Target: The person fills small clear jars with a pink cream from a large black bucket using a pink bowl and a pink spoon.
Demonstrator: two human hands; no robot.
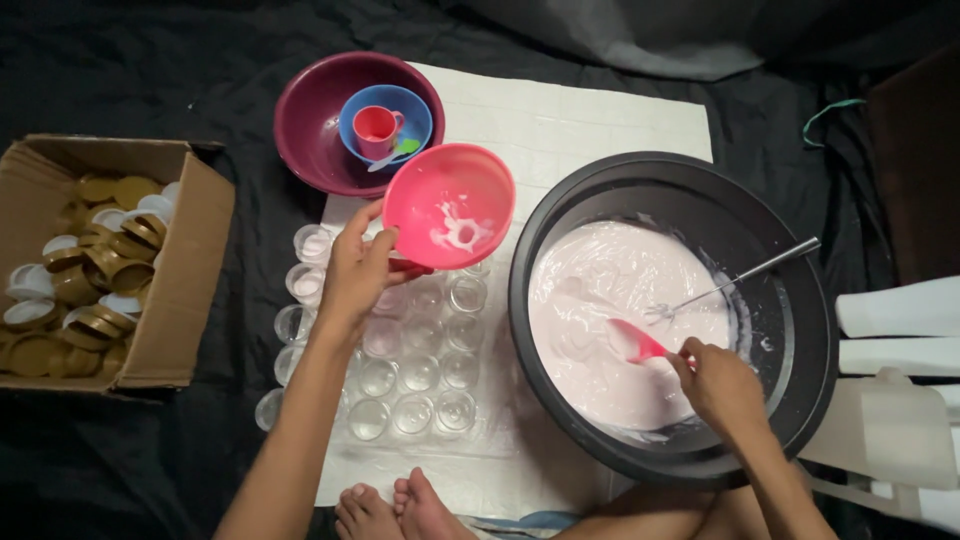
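My left hand (355, 270) holds a pink bowl (450, 205) by its rim, tilted, with smears of pale cream inside, above rows of small clear cups (415, 372). My right hand (720, 385) grips a red spoon (637, 343) dipped into pale pink cream (600, 300) in a big black basin (760, 230). A metal whisk (740, 278) leans in the basin on the right side.
A maroon bowl (310, 130) at the back holds a blue bowl (415, 105) and a red cup (375, 125). A cardboard box (185, 290) of gold and white lids stands at the left. A white sheet (570, 120) covers the black cloth. My feet (400, 510) are at the front.
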